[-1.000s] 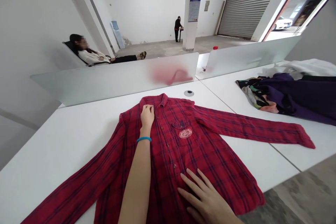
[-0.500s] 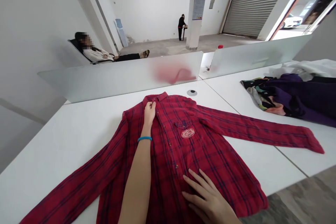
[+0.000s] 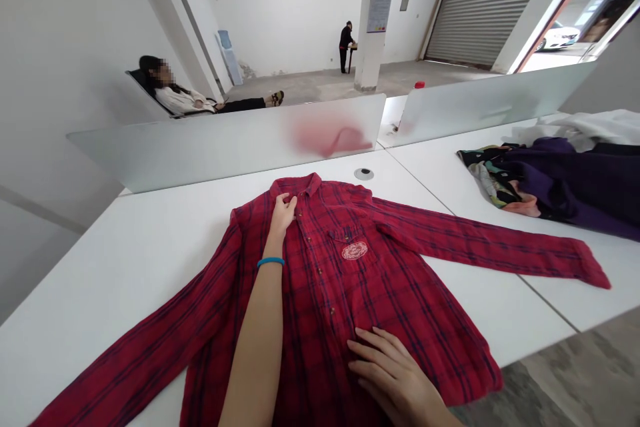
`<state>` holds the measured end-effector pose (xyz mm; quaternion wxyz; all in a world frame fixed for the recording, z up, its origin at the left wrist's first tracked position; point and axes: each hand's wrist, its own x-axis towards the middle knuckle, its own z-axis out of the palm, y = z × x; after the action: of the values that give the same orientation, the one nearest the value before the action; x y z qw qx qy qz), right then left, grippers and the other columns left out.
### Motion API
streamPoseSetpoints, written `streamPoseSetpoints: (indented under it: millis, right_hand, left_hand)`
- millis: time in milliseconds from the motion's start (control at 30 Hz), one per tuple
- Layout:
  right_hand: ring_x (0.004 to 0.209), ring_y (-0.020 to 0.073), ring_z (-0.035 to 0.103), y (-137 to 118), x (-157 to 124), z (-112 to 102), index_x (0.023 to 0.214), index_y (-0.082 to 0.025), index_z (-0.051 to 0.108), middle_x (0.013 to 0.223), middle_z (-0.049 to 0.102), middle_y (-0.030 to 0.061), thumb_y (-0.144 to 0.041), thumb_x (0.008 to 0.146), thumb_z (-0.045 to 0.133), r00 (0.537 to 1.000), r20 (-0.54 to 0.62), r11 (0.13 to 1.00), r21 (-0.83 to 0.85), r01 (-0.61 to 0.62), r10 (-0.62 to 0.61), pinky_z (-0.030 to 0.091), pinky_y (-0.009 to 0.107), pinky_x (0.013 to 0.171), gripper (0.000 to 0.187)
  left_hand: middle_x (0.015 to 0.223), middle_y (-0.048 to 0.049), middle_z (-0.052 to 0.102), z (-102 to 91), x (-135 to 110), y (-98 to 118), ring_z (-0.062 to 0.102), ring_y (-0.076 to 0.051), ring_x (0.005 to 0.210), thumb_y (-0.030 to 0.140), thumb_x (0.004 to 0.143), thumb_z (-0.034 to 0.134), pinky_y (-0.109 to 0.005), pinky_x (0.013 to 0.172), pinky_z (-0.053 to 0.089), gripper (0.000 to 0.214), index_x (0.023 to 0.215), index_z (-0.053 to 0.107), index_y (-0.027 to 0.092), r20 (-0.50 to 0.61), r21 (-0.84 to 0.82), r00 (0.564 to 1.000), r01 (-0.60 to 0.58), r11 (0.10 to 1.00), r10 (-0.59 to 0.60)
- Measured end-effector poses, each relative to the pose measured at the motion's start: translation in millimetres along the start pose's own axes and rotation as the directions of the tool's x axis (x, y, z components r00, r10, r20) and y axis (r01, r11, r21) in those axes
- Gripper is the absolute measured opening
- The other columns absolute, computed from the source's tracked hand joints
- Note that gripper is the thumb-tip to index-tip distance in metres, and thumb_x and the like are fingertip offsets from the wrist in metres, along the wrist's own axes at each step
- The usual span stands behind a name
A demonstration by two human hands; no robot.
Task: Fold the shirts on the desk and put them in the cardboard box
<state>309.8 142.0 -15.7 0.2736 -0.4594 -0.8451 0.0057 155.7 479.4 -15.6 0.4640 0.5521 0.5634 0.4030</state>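
A red plaid button-up shirt (image 3: 310,267) with dark stripes lies front side up on the white table (image 3: 165,247), its sleeves spread to both sides. At the shirt's collar, my left hand (image 3: 283,212) rests on the upper front edge, thumb and forefinger apart. A blue band (image 3: 271,261) circles that wrist. Lower down, my right hand (image 3: 393,370) lies flat on the shirt front, its fingers stretched out beside the button line. A pale oval patch (image 3: 355,251) sits below the chest pocket flap.
Purple and patterned clothes (image 3: 560,180) are heaped at the right, with white cloth (image 3: 595,128) behind. Frosted dividers (image 3: 225,140) line the table's back edge, near a round cable cover (image 3: 364,174). One person (image 3: 183,97) reclines beyond; another (image 3: 346,47) stands by the pillar.
My left thumb and forefinger have parted from a pinch at the collar. My right hand's fingers have drawn slightly closer together on the cloth. The view has shifted slightly.
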Motion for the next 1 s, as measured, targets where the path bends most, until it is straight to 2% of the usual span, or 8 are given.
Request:
streamPoseSetpoints:
  millis: [100,167,300,433,733,833,933,1000]
  right_hand:
    - [0.113,0.0178,0.06,0,0,0,0.105,-0.02,0.064,0.114,0.069,0.0034,-0.016,0.092,0.048,1.0,-0.011,1.0,0.008,-0.019,0.019,0.05,0.034,0.097,0.021]
    - [0.113,0.0176,0.059,-1,-1,1,0.104,-0.02,0.064,0.114,0.068,0.0033,-0.014,0.092,0.046,0.999,-0.008,0.999,0.021,-0.031,0.031,0.05,0.034,0.097,0.022]
    - [0.114,0.0171,0.059,-1,-2,3,0.104,-0.021,0.063,0.114,0.068,0.0026,-0.014,0.092,0.047,0.997,-0.027,0.996,0.066,-0.063,0.065,0.049,0.035,0.097,0.022]
    - [0.113,0.0167,0.059,-2,-1,3,0.104,-0.022,0.063,0.112,0.069,0.0015,-0.015,0.092,0.048,0.994,-0.065,0.991,0.104,-0.079,0.086,0.048,0.035,0.097,0.02]
    - [0.116,0.0187,0.056,-4,-3,7,0.102,-0.022,0.064,0.112,0.069,0.0035,-0.014,0.092,0.048,0.99,-0.067,0.982,0.148,-0.115,0.126,0.047,0.04,0.097,0.021]
    - [0.116,0.0196,0.056,-3,-5,10,0.102,-0.021,0.065,0.112,0.068,0.0044,-0.014,0.092,0.047,0.989,-0.077,0.979,0.172,-0.11,0.125,0.047,0.041,0.097,0.022]
    - [0.116,0.0204,0.056,-2,-6,10,0.102,-0.021,0.065,0.114,0.068,0.0042,-0.013,0.092,0.047,0.99,-0.074,0.977,0.184,-0.108,0.123,0.046,0.043,0.097,0.022]
    - [0.116,0.021,0.056,-2,-7,9,0.103,-0.02,0.065,0.115,0.067,0.0045,-0.013,0.092,0.048,0.991,-0.064,0.977,0.187,-0.104,0.118,0.046,0.044,0.098,0.022]
  left_hand:
    - [0.074,-0.0002,0.058,-7.8,-9,6,0.061,-0.011,0.057,0.04,0.089,0.052,-0.028,0.062,0.053,0.029,0.106,0.047,0.018,0.18,0.004,0.982,0.052,0.999,-0.052]
    - [0.07,0.0006,0.057,-15.7,-17,10,0.062,-0.012,0.056,0.044,0.085,0.056,-0.028,0.06,0.054,0.028,0.093,0.049,0.018,0.336,0.04,0.939,0.065,0.997,-0.075]
    - [0.069,0.0001,0.058,-27.6,-34,20,0.066,-0.016,0.059,0.05,0.075,0.065,-0.028,0.057,0.054,0.036,0.08,0.052,0.017,0.642,0.149,0.755,0.05,0.988,-0.135]
    - [0.074,-0.0023,0.062,-26.4,-49,26,0.069,-0.019,0.062,0.053,0.072,0.067,-0.029,0.058,0.055,0.041,0.083,0.057,0.015,0.775,0.236,0.601,0.014,0.972,-0.197]
    - [0.067,0.0007,0.062,-33.8,-112,28,0.059,-0.011,0.05,0.051,0.084,0.055,-0.019,0.042,0.04,0.039,0.105,0.055,0.018,0.839,0.224,0.519,-0.062,0.973,-0.16]
    - [0.081,-0.0036,0.066,-41.4,-138,26,0.064,-0.012,0.065,0.047,0.086,0.054,-0.021,0.052,0.046,0.034,0.103,0.054,0.018,0.867,0.149,0.485,-0.029,0.988,-0.116]
    - [0.092,-0.0052,0.065,-44.3,-161,22,0.065,-0.016,0.085,0.044,0.086,0.054,-0.027,0.07,0.052,0.031,0.105,0.054,0.019,0.849,0.114,0.518,0.004,0.993,-0.1]
    - [0.095,-0.0053,0.065,-43.6,-171,17,0.064,-0.014,0.08,0.045,0.087,0.051,-0.026,0.066,0.052,0.032,0.107,0.053,0.02,0.82,0.152,0.559,-0.004,0.988,-0.124]
